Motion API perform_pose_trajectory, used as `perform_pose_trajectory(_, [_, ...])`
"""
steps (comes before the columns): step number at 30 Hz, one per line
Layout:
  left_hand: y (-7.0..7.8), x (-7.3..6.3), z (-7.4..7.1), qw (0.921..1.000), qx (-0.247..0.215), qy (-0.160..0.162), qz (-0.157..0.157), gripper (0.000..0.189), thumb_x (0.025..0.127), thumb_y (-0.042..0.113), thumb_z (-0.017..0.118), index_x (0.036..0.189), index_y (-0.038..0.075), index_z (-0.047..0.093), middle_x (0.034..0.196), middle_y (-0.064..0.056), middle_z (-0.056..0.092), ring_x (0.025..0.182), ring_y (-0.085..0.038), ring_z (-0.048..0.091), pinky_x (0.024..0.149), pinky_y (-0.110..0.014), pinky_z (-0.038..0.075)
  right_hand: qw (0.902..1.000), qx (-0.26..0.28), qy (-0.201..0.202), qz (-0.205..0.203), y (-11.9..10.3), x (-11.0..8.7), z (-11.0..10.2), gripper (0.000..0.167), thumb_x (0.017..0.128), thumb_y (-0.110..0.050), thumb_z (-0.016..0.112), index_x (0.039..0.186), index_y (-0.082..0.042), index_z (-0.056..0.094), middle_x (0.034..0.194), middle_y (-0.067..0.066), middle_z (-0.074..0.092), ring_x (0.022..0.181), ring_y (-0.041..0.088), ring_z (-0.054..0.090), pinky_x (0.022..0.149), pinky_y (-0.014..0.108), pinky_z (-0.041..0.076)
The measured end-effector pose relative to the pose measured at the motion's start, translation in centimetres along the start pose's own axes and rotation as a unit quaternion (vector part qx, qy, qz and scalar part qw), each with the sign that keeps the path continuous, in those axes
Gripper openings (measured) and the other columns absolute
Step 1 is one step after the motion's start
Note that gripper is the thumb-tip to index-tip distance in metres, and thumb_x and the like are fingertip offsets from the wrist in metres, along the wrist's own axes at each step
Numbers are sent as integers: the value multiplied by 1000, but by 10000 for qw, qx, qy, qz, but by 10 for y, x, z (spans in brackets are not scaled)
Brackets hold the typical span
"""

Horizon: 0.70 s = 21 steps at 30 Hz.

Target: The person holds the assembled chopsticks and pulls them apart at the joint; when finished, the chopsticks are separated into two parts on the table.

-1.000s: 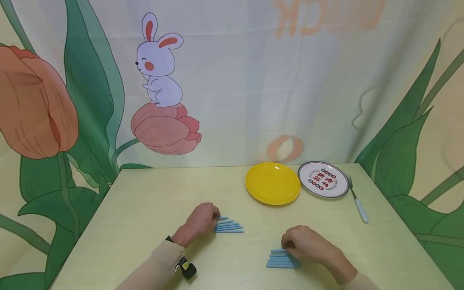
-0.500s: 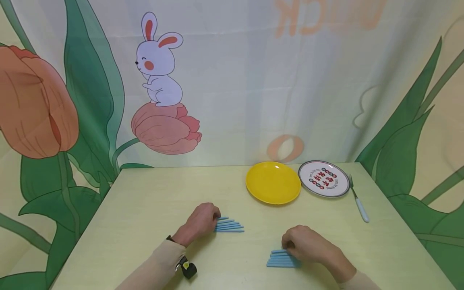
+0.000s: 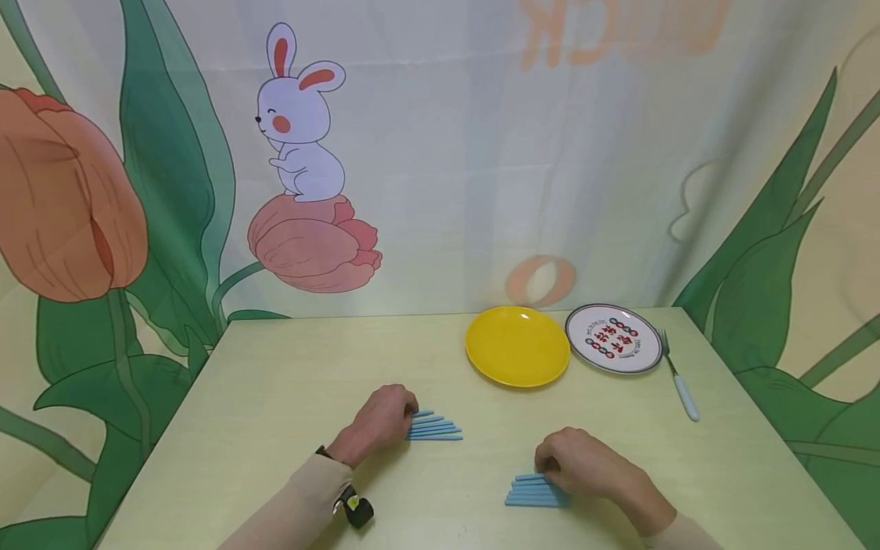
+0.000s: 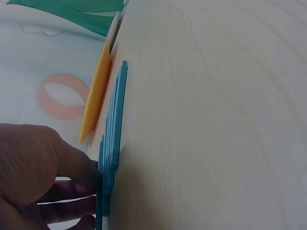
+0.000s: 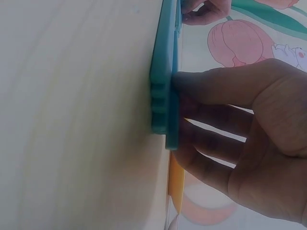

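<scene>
Two groups of thin light-blue sticks lie on the pale table. At the left group [image 3: 438, 430], whose right ends are staggered, my left hand [image 3: 381, 420] pinches a blue stick at the far side of the row. The left wrist view shows the thumb of that hand [image 4: 29, 163] against this stick [image 4: 99, 201], the others lying close alongside. Nearer the front, my right hand [image 3: 584, 462] is over the right group [image 3: 532, 498]. Its thumb and fingers pinch a blue stick [image 5: 172, 136] beside the stacked row [image 5: 160, 72]. Palms and some stick ends are hidden in the head view.
A yellow plate [image 3: 518, 347] stands at the back of the table [image 3: 302, 367]. Right of it are a white plate [image 3: 584, 336] with red print and a fork [image 3: 682, 388] with a pale handle. A printed curtain [image 3: 440, 153] hangs behind the back edge.
</scene>
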<state>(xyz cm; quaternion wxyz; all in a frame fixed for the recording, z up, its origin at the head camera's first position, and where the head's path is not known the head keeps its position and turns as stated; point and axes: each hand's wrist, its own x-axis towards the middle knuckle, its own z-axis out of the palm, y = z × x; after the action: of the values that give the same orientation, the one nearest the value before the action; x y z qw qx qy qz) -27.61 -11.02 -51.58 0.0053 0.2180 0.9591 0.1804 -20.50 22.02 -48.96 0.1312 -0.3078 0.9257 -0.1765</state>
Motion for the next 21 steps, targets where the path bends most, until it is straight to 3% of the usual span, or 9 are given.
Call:
perform_pose_trajectory(11, [-4,0,-5,9999,32,-106,-43,15,82,1,64,89,6,76,86,-2,68,78,-14,59,75,-34,52,9999,87,-95,94,2,6,1,11,82,-7,73,84,-17,76,76,-16,64,68,2,51,71,26,51])
perform_pose_trajectory(21, [-8,-2,2,9999,-111,-104,77,16,83,1,61,87,5,76,85,-2,70,77,-14,60,72,-32,52,9996,142,-192,161,7,4,7,11,82,-7,72,86,-17,77,80,-14,67,71,1,54,73,28,53])
